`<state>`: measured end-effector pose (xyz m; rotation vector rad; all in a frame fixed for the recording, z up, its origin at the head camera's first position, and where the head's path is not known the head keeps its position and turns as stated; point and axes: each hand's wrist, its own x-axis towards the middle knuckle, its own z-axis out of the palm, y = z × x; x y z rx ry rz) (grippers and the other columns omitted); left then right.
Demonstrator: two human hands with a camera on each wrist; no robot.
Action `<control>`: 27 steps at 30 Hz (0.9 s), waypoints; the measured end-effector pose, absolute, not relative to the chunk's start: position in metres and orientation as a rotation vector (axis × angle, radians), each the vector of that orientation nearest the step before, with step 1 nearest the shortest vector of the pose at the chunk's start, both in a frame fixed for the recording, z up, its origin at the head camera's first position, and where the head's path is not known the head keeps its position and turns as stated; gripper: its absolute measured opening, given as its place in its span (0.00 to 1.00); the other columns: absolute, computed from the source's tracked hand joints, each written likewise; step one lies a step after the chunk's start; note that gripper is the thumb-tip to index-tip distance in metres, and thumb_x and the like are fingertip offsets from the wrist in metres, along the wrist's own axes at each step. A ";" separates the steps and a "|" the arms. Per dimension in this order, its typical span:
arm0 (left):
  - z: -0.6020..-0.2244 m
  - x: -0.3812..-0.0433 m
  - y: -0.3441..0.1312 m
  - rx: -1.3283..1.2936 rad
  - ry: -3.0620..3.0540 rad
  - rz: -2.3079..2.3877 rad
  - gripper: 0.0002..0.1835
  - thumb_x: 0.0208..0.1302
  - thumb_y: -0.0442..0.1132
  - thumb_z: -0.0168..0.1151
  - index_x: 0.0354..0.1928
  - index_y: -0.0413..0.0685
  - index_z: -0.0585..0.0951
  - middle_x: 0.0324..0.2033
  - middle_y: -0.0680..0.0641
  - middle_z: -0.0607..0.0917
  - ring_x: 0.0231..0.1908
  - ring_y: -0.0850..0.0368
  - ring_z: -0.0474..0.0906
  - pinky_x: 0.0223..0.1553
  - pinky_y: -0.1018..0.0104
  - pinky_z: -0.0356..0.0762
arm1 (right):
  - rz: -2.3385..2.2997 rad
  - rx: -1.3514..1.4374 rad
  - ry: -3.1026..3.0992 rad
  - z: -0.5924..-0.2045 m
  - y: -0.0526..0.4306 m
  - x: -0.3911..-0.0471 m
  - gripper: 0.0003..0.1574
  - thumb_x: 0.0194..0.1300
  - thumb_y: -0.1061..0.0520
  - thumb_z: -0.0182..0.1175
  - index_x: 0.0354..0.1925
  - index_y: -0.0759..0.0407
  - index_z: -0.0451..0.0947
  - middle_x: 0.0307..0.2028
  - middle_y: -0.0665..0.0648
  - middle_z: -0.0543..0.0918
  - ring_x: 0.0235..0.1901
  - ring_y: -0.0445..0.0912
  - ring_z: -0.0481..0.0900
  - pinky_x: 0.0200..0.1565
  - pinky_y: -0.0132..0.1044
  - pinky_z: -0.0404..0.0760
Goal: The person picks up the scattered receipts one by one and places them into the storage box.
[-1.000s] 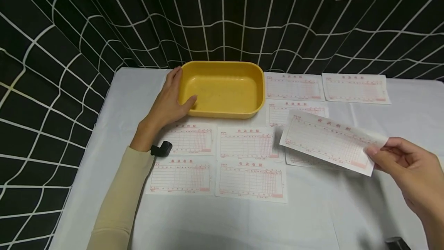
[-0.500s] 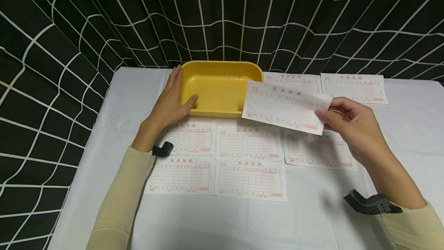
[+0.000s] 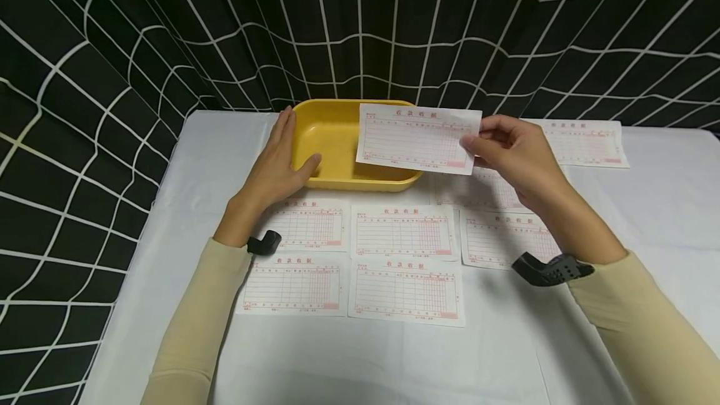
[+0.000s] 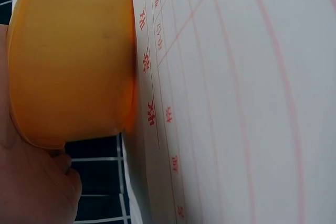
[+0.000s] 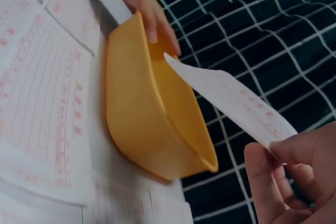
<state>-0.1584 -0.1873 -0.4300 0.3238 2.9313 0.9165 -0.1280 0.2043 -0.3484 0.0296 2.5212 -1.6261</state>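
Note:
My left hand (image 3: 275, 155) holds the left end of a yellow plastic basin (image 3: 323, 142), its fingers along the outside and its thumb over the near rim. In the right wrist view, that left hand (image 5: 144, 6) is at the basin's far end. Between thumb and fingers my right hand (image 3: 520, 158) pinches the right edge of a white receipt slip (image 3: 416, 139) printed in red. The slip hangs above the right half of the basin and hides part of its inside. Seen from the right wrist, the slip (image 5: 226, 93) bends slightly and its free end reaches over the opening.
Several similar receipt slips lie on the white cloth, among them one front left (image 3: 292, 286), one front middle (image 3: 405, 292) and one back right (image 3: 587, 142). A black curtain with white grid lines (image 3: 360, 30) stands behind the table (image 3: 394, 361).
My right hand has carried the receipt slip leftward and away from me, from the right side to above the basin. The slip has turned nearly level. My left hand has stayed on the basin.

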 end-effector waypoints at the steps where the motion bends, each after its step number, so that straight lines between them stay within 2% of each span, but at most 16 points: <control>1: -0.430 -0.158 -0.187 0.322 2.928 0.918 0.54 0.72 0.62 0.56 0.86 0.46 0.41 0.87 0.47 0.39 0.86 0.47 0.43 0.84 0.45 0.52 | -1.617 0.029 2.519 -0.348 0.200 -0.131 0.18 0.74 0.52 0.67 0.53 0.63 0.79 0.37 0.37 0.84 0.38 0.33 0.84 0.43 0.25 0.87; 7: -0.430 -0.158 -0.189 0.322 2.912 0.917 0.54 0.72 0.62 0.56 0.86 0.45 0.40 0.87 0.50 0.37 0.87 0.48 0.41 0.85 0.45 0.49 | -1.576 0.055 2.508 -0.348 0.171 -0.146 0.17 0.73 0.55 0.67 0.52 0.65 0.80 0.39 0.44 0.83 0.38 0.36 0.82 0.43 0.25 0.87; 12: -0.430 -0.159 -0.190 0.341 2.917 0.896 0.55 0.73 0.63 0.55 0.86 0.44 0.40 0.87 0.48 0.37 0.87 0.47 0.40 0.85 0.45 0.49 | -1.588 0.034 2.516 -0.347 0.149 -0.155 0.14 0.72 0.57 0.67 0.50 0.66 0.82 0.37 0.49 0.82 0.36 0.38 0.82 0.40 0.27 0.88; 18: -0.432 -0.160 -0.190 0.370 2.920 0.898 0.55 0.73 0.63 0.55 0.86 0.43 0.40 0.87 0.48 0.37 0.87 0.47 0.40 0.85 0.45 0.49 | -1.580 -0.004 2.546 -0.354 0.127 -0.163 0.12 0.71 0.60 0.66 0.48 0.68 0.83 0.36 0.53 0.80 0.32 0.39 0.78 0.35 0.23 0.83; 23: -0.433 -0.160 -0.190 0.379 2.928 0.913 0.54 0.73 0.62 0.56 0.86 0.44 0.40 0.87 0.48 0.38 0.87 0.46 0.42 0.84 0.44 0.51 | -1.504 -0.063 2.652 -0.362 0.115 -0.169 0.11 0.68 0.62 0.67 0.46 0.68 0.85 0.35 0.57 0.82 0.34 0.44 0.75 0.33 0.22 0.77; 27: -0.432 -0.158 -0.189 0.374 2.932 0.933 0.54 0.73 0.61 0.57 0.86 0.44 0.41 0.87 0.47 0.40 0.86 0.46 0.43 0.84 0.44 0.53 | -1.402 -0.127 2.735 -0.366 0.108 -0.171 0.14 0.68 0.60 0.68 0.48 0.69 0.86 0.38 0.62 0.86 0.38 0.49 0.79 0.37 0.26 0.76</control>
